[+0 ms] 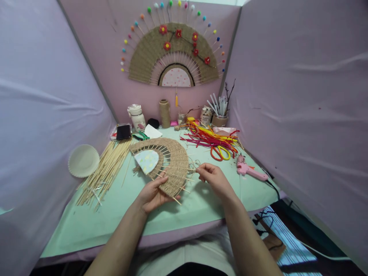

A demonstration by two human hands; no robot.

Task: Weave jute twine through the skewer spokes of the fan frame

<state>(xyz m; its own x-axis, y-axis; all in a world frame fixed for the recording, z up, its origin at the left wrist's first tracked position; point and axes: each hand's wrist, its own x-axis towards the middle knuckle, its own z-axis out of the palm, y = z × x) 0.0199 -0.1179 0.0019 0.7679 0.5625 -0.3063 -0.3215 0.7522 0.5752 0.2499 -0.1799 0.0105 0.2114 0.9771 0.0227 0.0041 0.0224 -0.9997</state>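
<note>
A half-woven twine fan [169,159] with bamboo-stick ribs and a pale dotted centre piece lies tilted over the green table [120,214]. My left hand [153,193] supports it from below, fingers curled round its lower edge. My right hand [212,177] is just right of the fan's edge, fingers pinched on a thin strand of twine [194,165] that runs from the weave.
A bundle of bamboo sticks [107,168] and a white paper plate [83,160] lie at left. Coloured strips and orange scissors [220,151] sit at right, beside a pink glue gun [248,169]. A twine spool [164,113], jars and a finished fan [175,53] stand at the back wall.
</note>
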